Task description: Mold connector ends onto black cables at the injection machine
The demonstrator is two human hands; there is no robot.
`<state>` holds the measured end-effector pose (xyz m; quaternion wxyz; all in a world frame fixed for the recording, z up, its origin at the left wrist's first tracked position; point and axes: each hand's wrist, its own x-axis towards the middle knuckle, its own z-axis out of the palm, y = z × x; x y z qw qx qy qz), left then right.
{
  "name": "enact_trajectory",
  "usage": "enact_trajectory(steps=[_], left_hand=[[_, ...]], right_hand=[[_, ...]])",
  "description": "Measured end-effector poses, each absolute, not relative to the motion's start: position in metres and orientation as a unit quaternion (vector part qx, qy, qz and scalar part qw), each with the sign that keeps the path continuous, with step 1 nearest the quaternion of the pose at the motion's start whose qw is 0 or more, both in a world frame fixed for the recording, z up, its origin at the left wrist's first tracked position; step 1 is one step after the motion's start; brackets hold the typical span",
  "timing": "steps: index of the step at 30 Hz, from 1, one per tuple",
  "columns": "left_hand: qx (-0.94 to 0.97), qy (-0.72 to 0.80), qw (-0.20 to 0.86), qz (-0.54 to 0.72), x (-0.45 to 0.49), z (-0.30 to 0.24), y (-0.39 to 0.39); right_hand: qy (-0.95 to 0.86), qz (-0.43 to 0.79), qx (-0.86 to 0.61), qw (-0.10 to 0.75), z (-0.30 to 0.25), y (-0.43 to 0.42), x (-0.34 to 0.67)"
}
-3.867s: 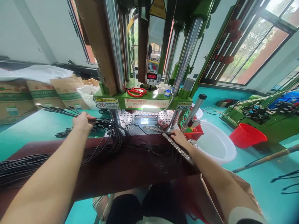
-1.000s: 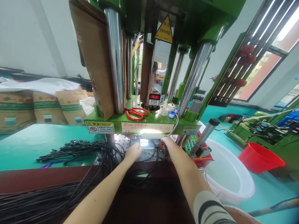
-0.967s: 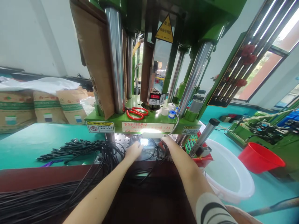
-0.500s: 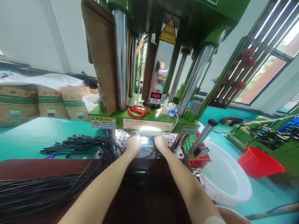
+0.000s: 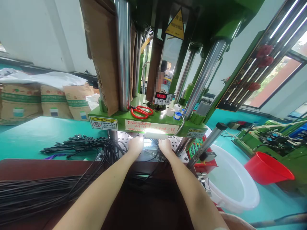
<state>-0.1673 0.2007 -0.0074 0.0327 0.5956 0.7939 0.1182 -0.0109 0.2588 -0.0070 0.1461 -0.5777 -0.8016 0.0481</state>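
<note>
My left hand (image 5: 135, 144) reaches under the front edge of the green press (image 5: 112, 118), fingers curled and pointing away from me. My right hand (image 5: 165, 146) is opposite it, also curled, close to the right end of a lit white lamp (image 5: 155, 136). Between the hands lies a bright metal mold area (image 5: 149, 145) on a perforated plate (image 5: 122, 136). Thin black cables (image 5: 157, 159) run across it between my wrists. The fingertips are hidden, so what either hand grips cannot be made out.
Red-handled scissors (image 5: 142, 111) and tape rolls (image 5: 177, 115) lie on the press ledge. Black cables (image 5: 79, 145) are bundled at left. At right stand a metal post (image 5: 206, 143), a white tub (image 5: 249, 188) and a red bucket (image 5: 266, 169). Steel columns (image 5: 123, 64) rise ahead.
The view has shifted slightly. My left hand has moved a little to the left, away from the mold's middle; my right hand stays nearly in place.
</note>
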Motion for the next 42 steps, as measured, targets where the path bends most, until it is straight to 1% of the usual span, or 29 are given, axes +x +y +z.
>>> enact_trajectory(steps=[12, 18, 22, 29, 37, 42], left_hand=[[0.589, 0.798, 0.015, 0.126, -0.165, -0.009, 0.206], [0.587, 0.788, -0.041, 0.183, -0.139, 0.004, 0.199], [0.58, 0.786, -0.051, 0.208, -0.12, 0.003, 0.197], [0.554, 0.798, -0.027, 0.236, -0.123, 0.0, 0.2], [0.522, 0.815, 0.02, 0.252, -0.114, -0.005, 0.212], [0.535, 0.809, 0.008, 0.244, -0.127, -0.005, 0.208]], right_hand=[[-0.825, 0.016, -0.554, 0.11, -0.001, 0.254, -0.01], [-0.852, -0.002, -0.514, 0.101, 0.014, 0.242, -0.01], [-0.865, 0.0, -0.492, 0.094, 0.017, 0.245, -0.015], [-0.873, 0.011, -0.472, 0.118, 0.015, 0.254, -0.027], [-0.854, 0.028, -0.498, 0.147, 0.011, 0.254, -0.032], [-0.841, 0.04, -0.516, 0.159, 0.008, 0.256, -0.034]])
